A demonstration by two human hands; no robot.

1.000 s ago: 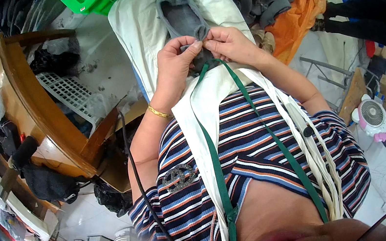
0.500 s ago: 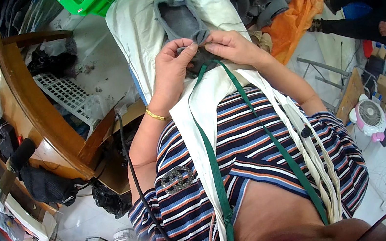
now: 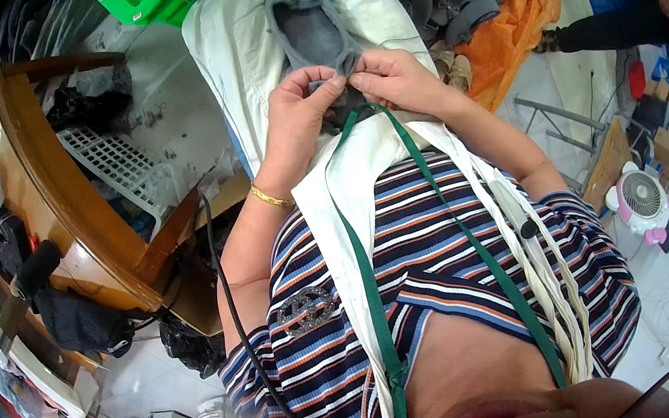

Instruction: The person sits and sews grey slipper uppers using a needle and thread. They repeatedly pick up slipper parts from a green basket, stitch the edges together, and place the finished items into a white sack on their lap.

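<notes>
A grey fabric slipper (image 3: 312, 26) lies on the white cloth (image 3: 228, 31) over my lap, its open side facing up. At the slipper's near end, my left hand (image 3: 302, 109) pinches the fabric edge between thumb and forefinger. Close beside it, my right hand (image 3: 400, 83) pinches the same end, the fingertips of both hands almost touching. Whatever fine thing may be between the fingertips is too small to make out. Darker grey material shows beneath my hands, partly hidden by them.
An orange sack (image 3: 503, 40) to the right holds several grey slippers (image 3: 468, 17). A green crate (image 3: 160, 4) stands at the far side. At left are a curved wooden table (image 3: 51, 197) and a white plastic basket (image 3: 111, 168). Another person's legs (image 3: 604, 30) show at far right; a fan (image 3: 640, 196) stands below.
My right fingertips have shifted slightly left and closer to my left hand, still at the slipper's near end. The other person's legs at far right have moved.
</notes>
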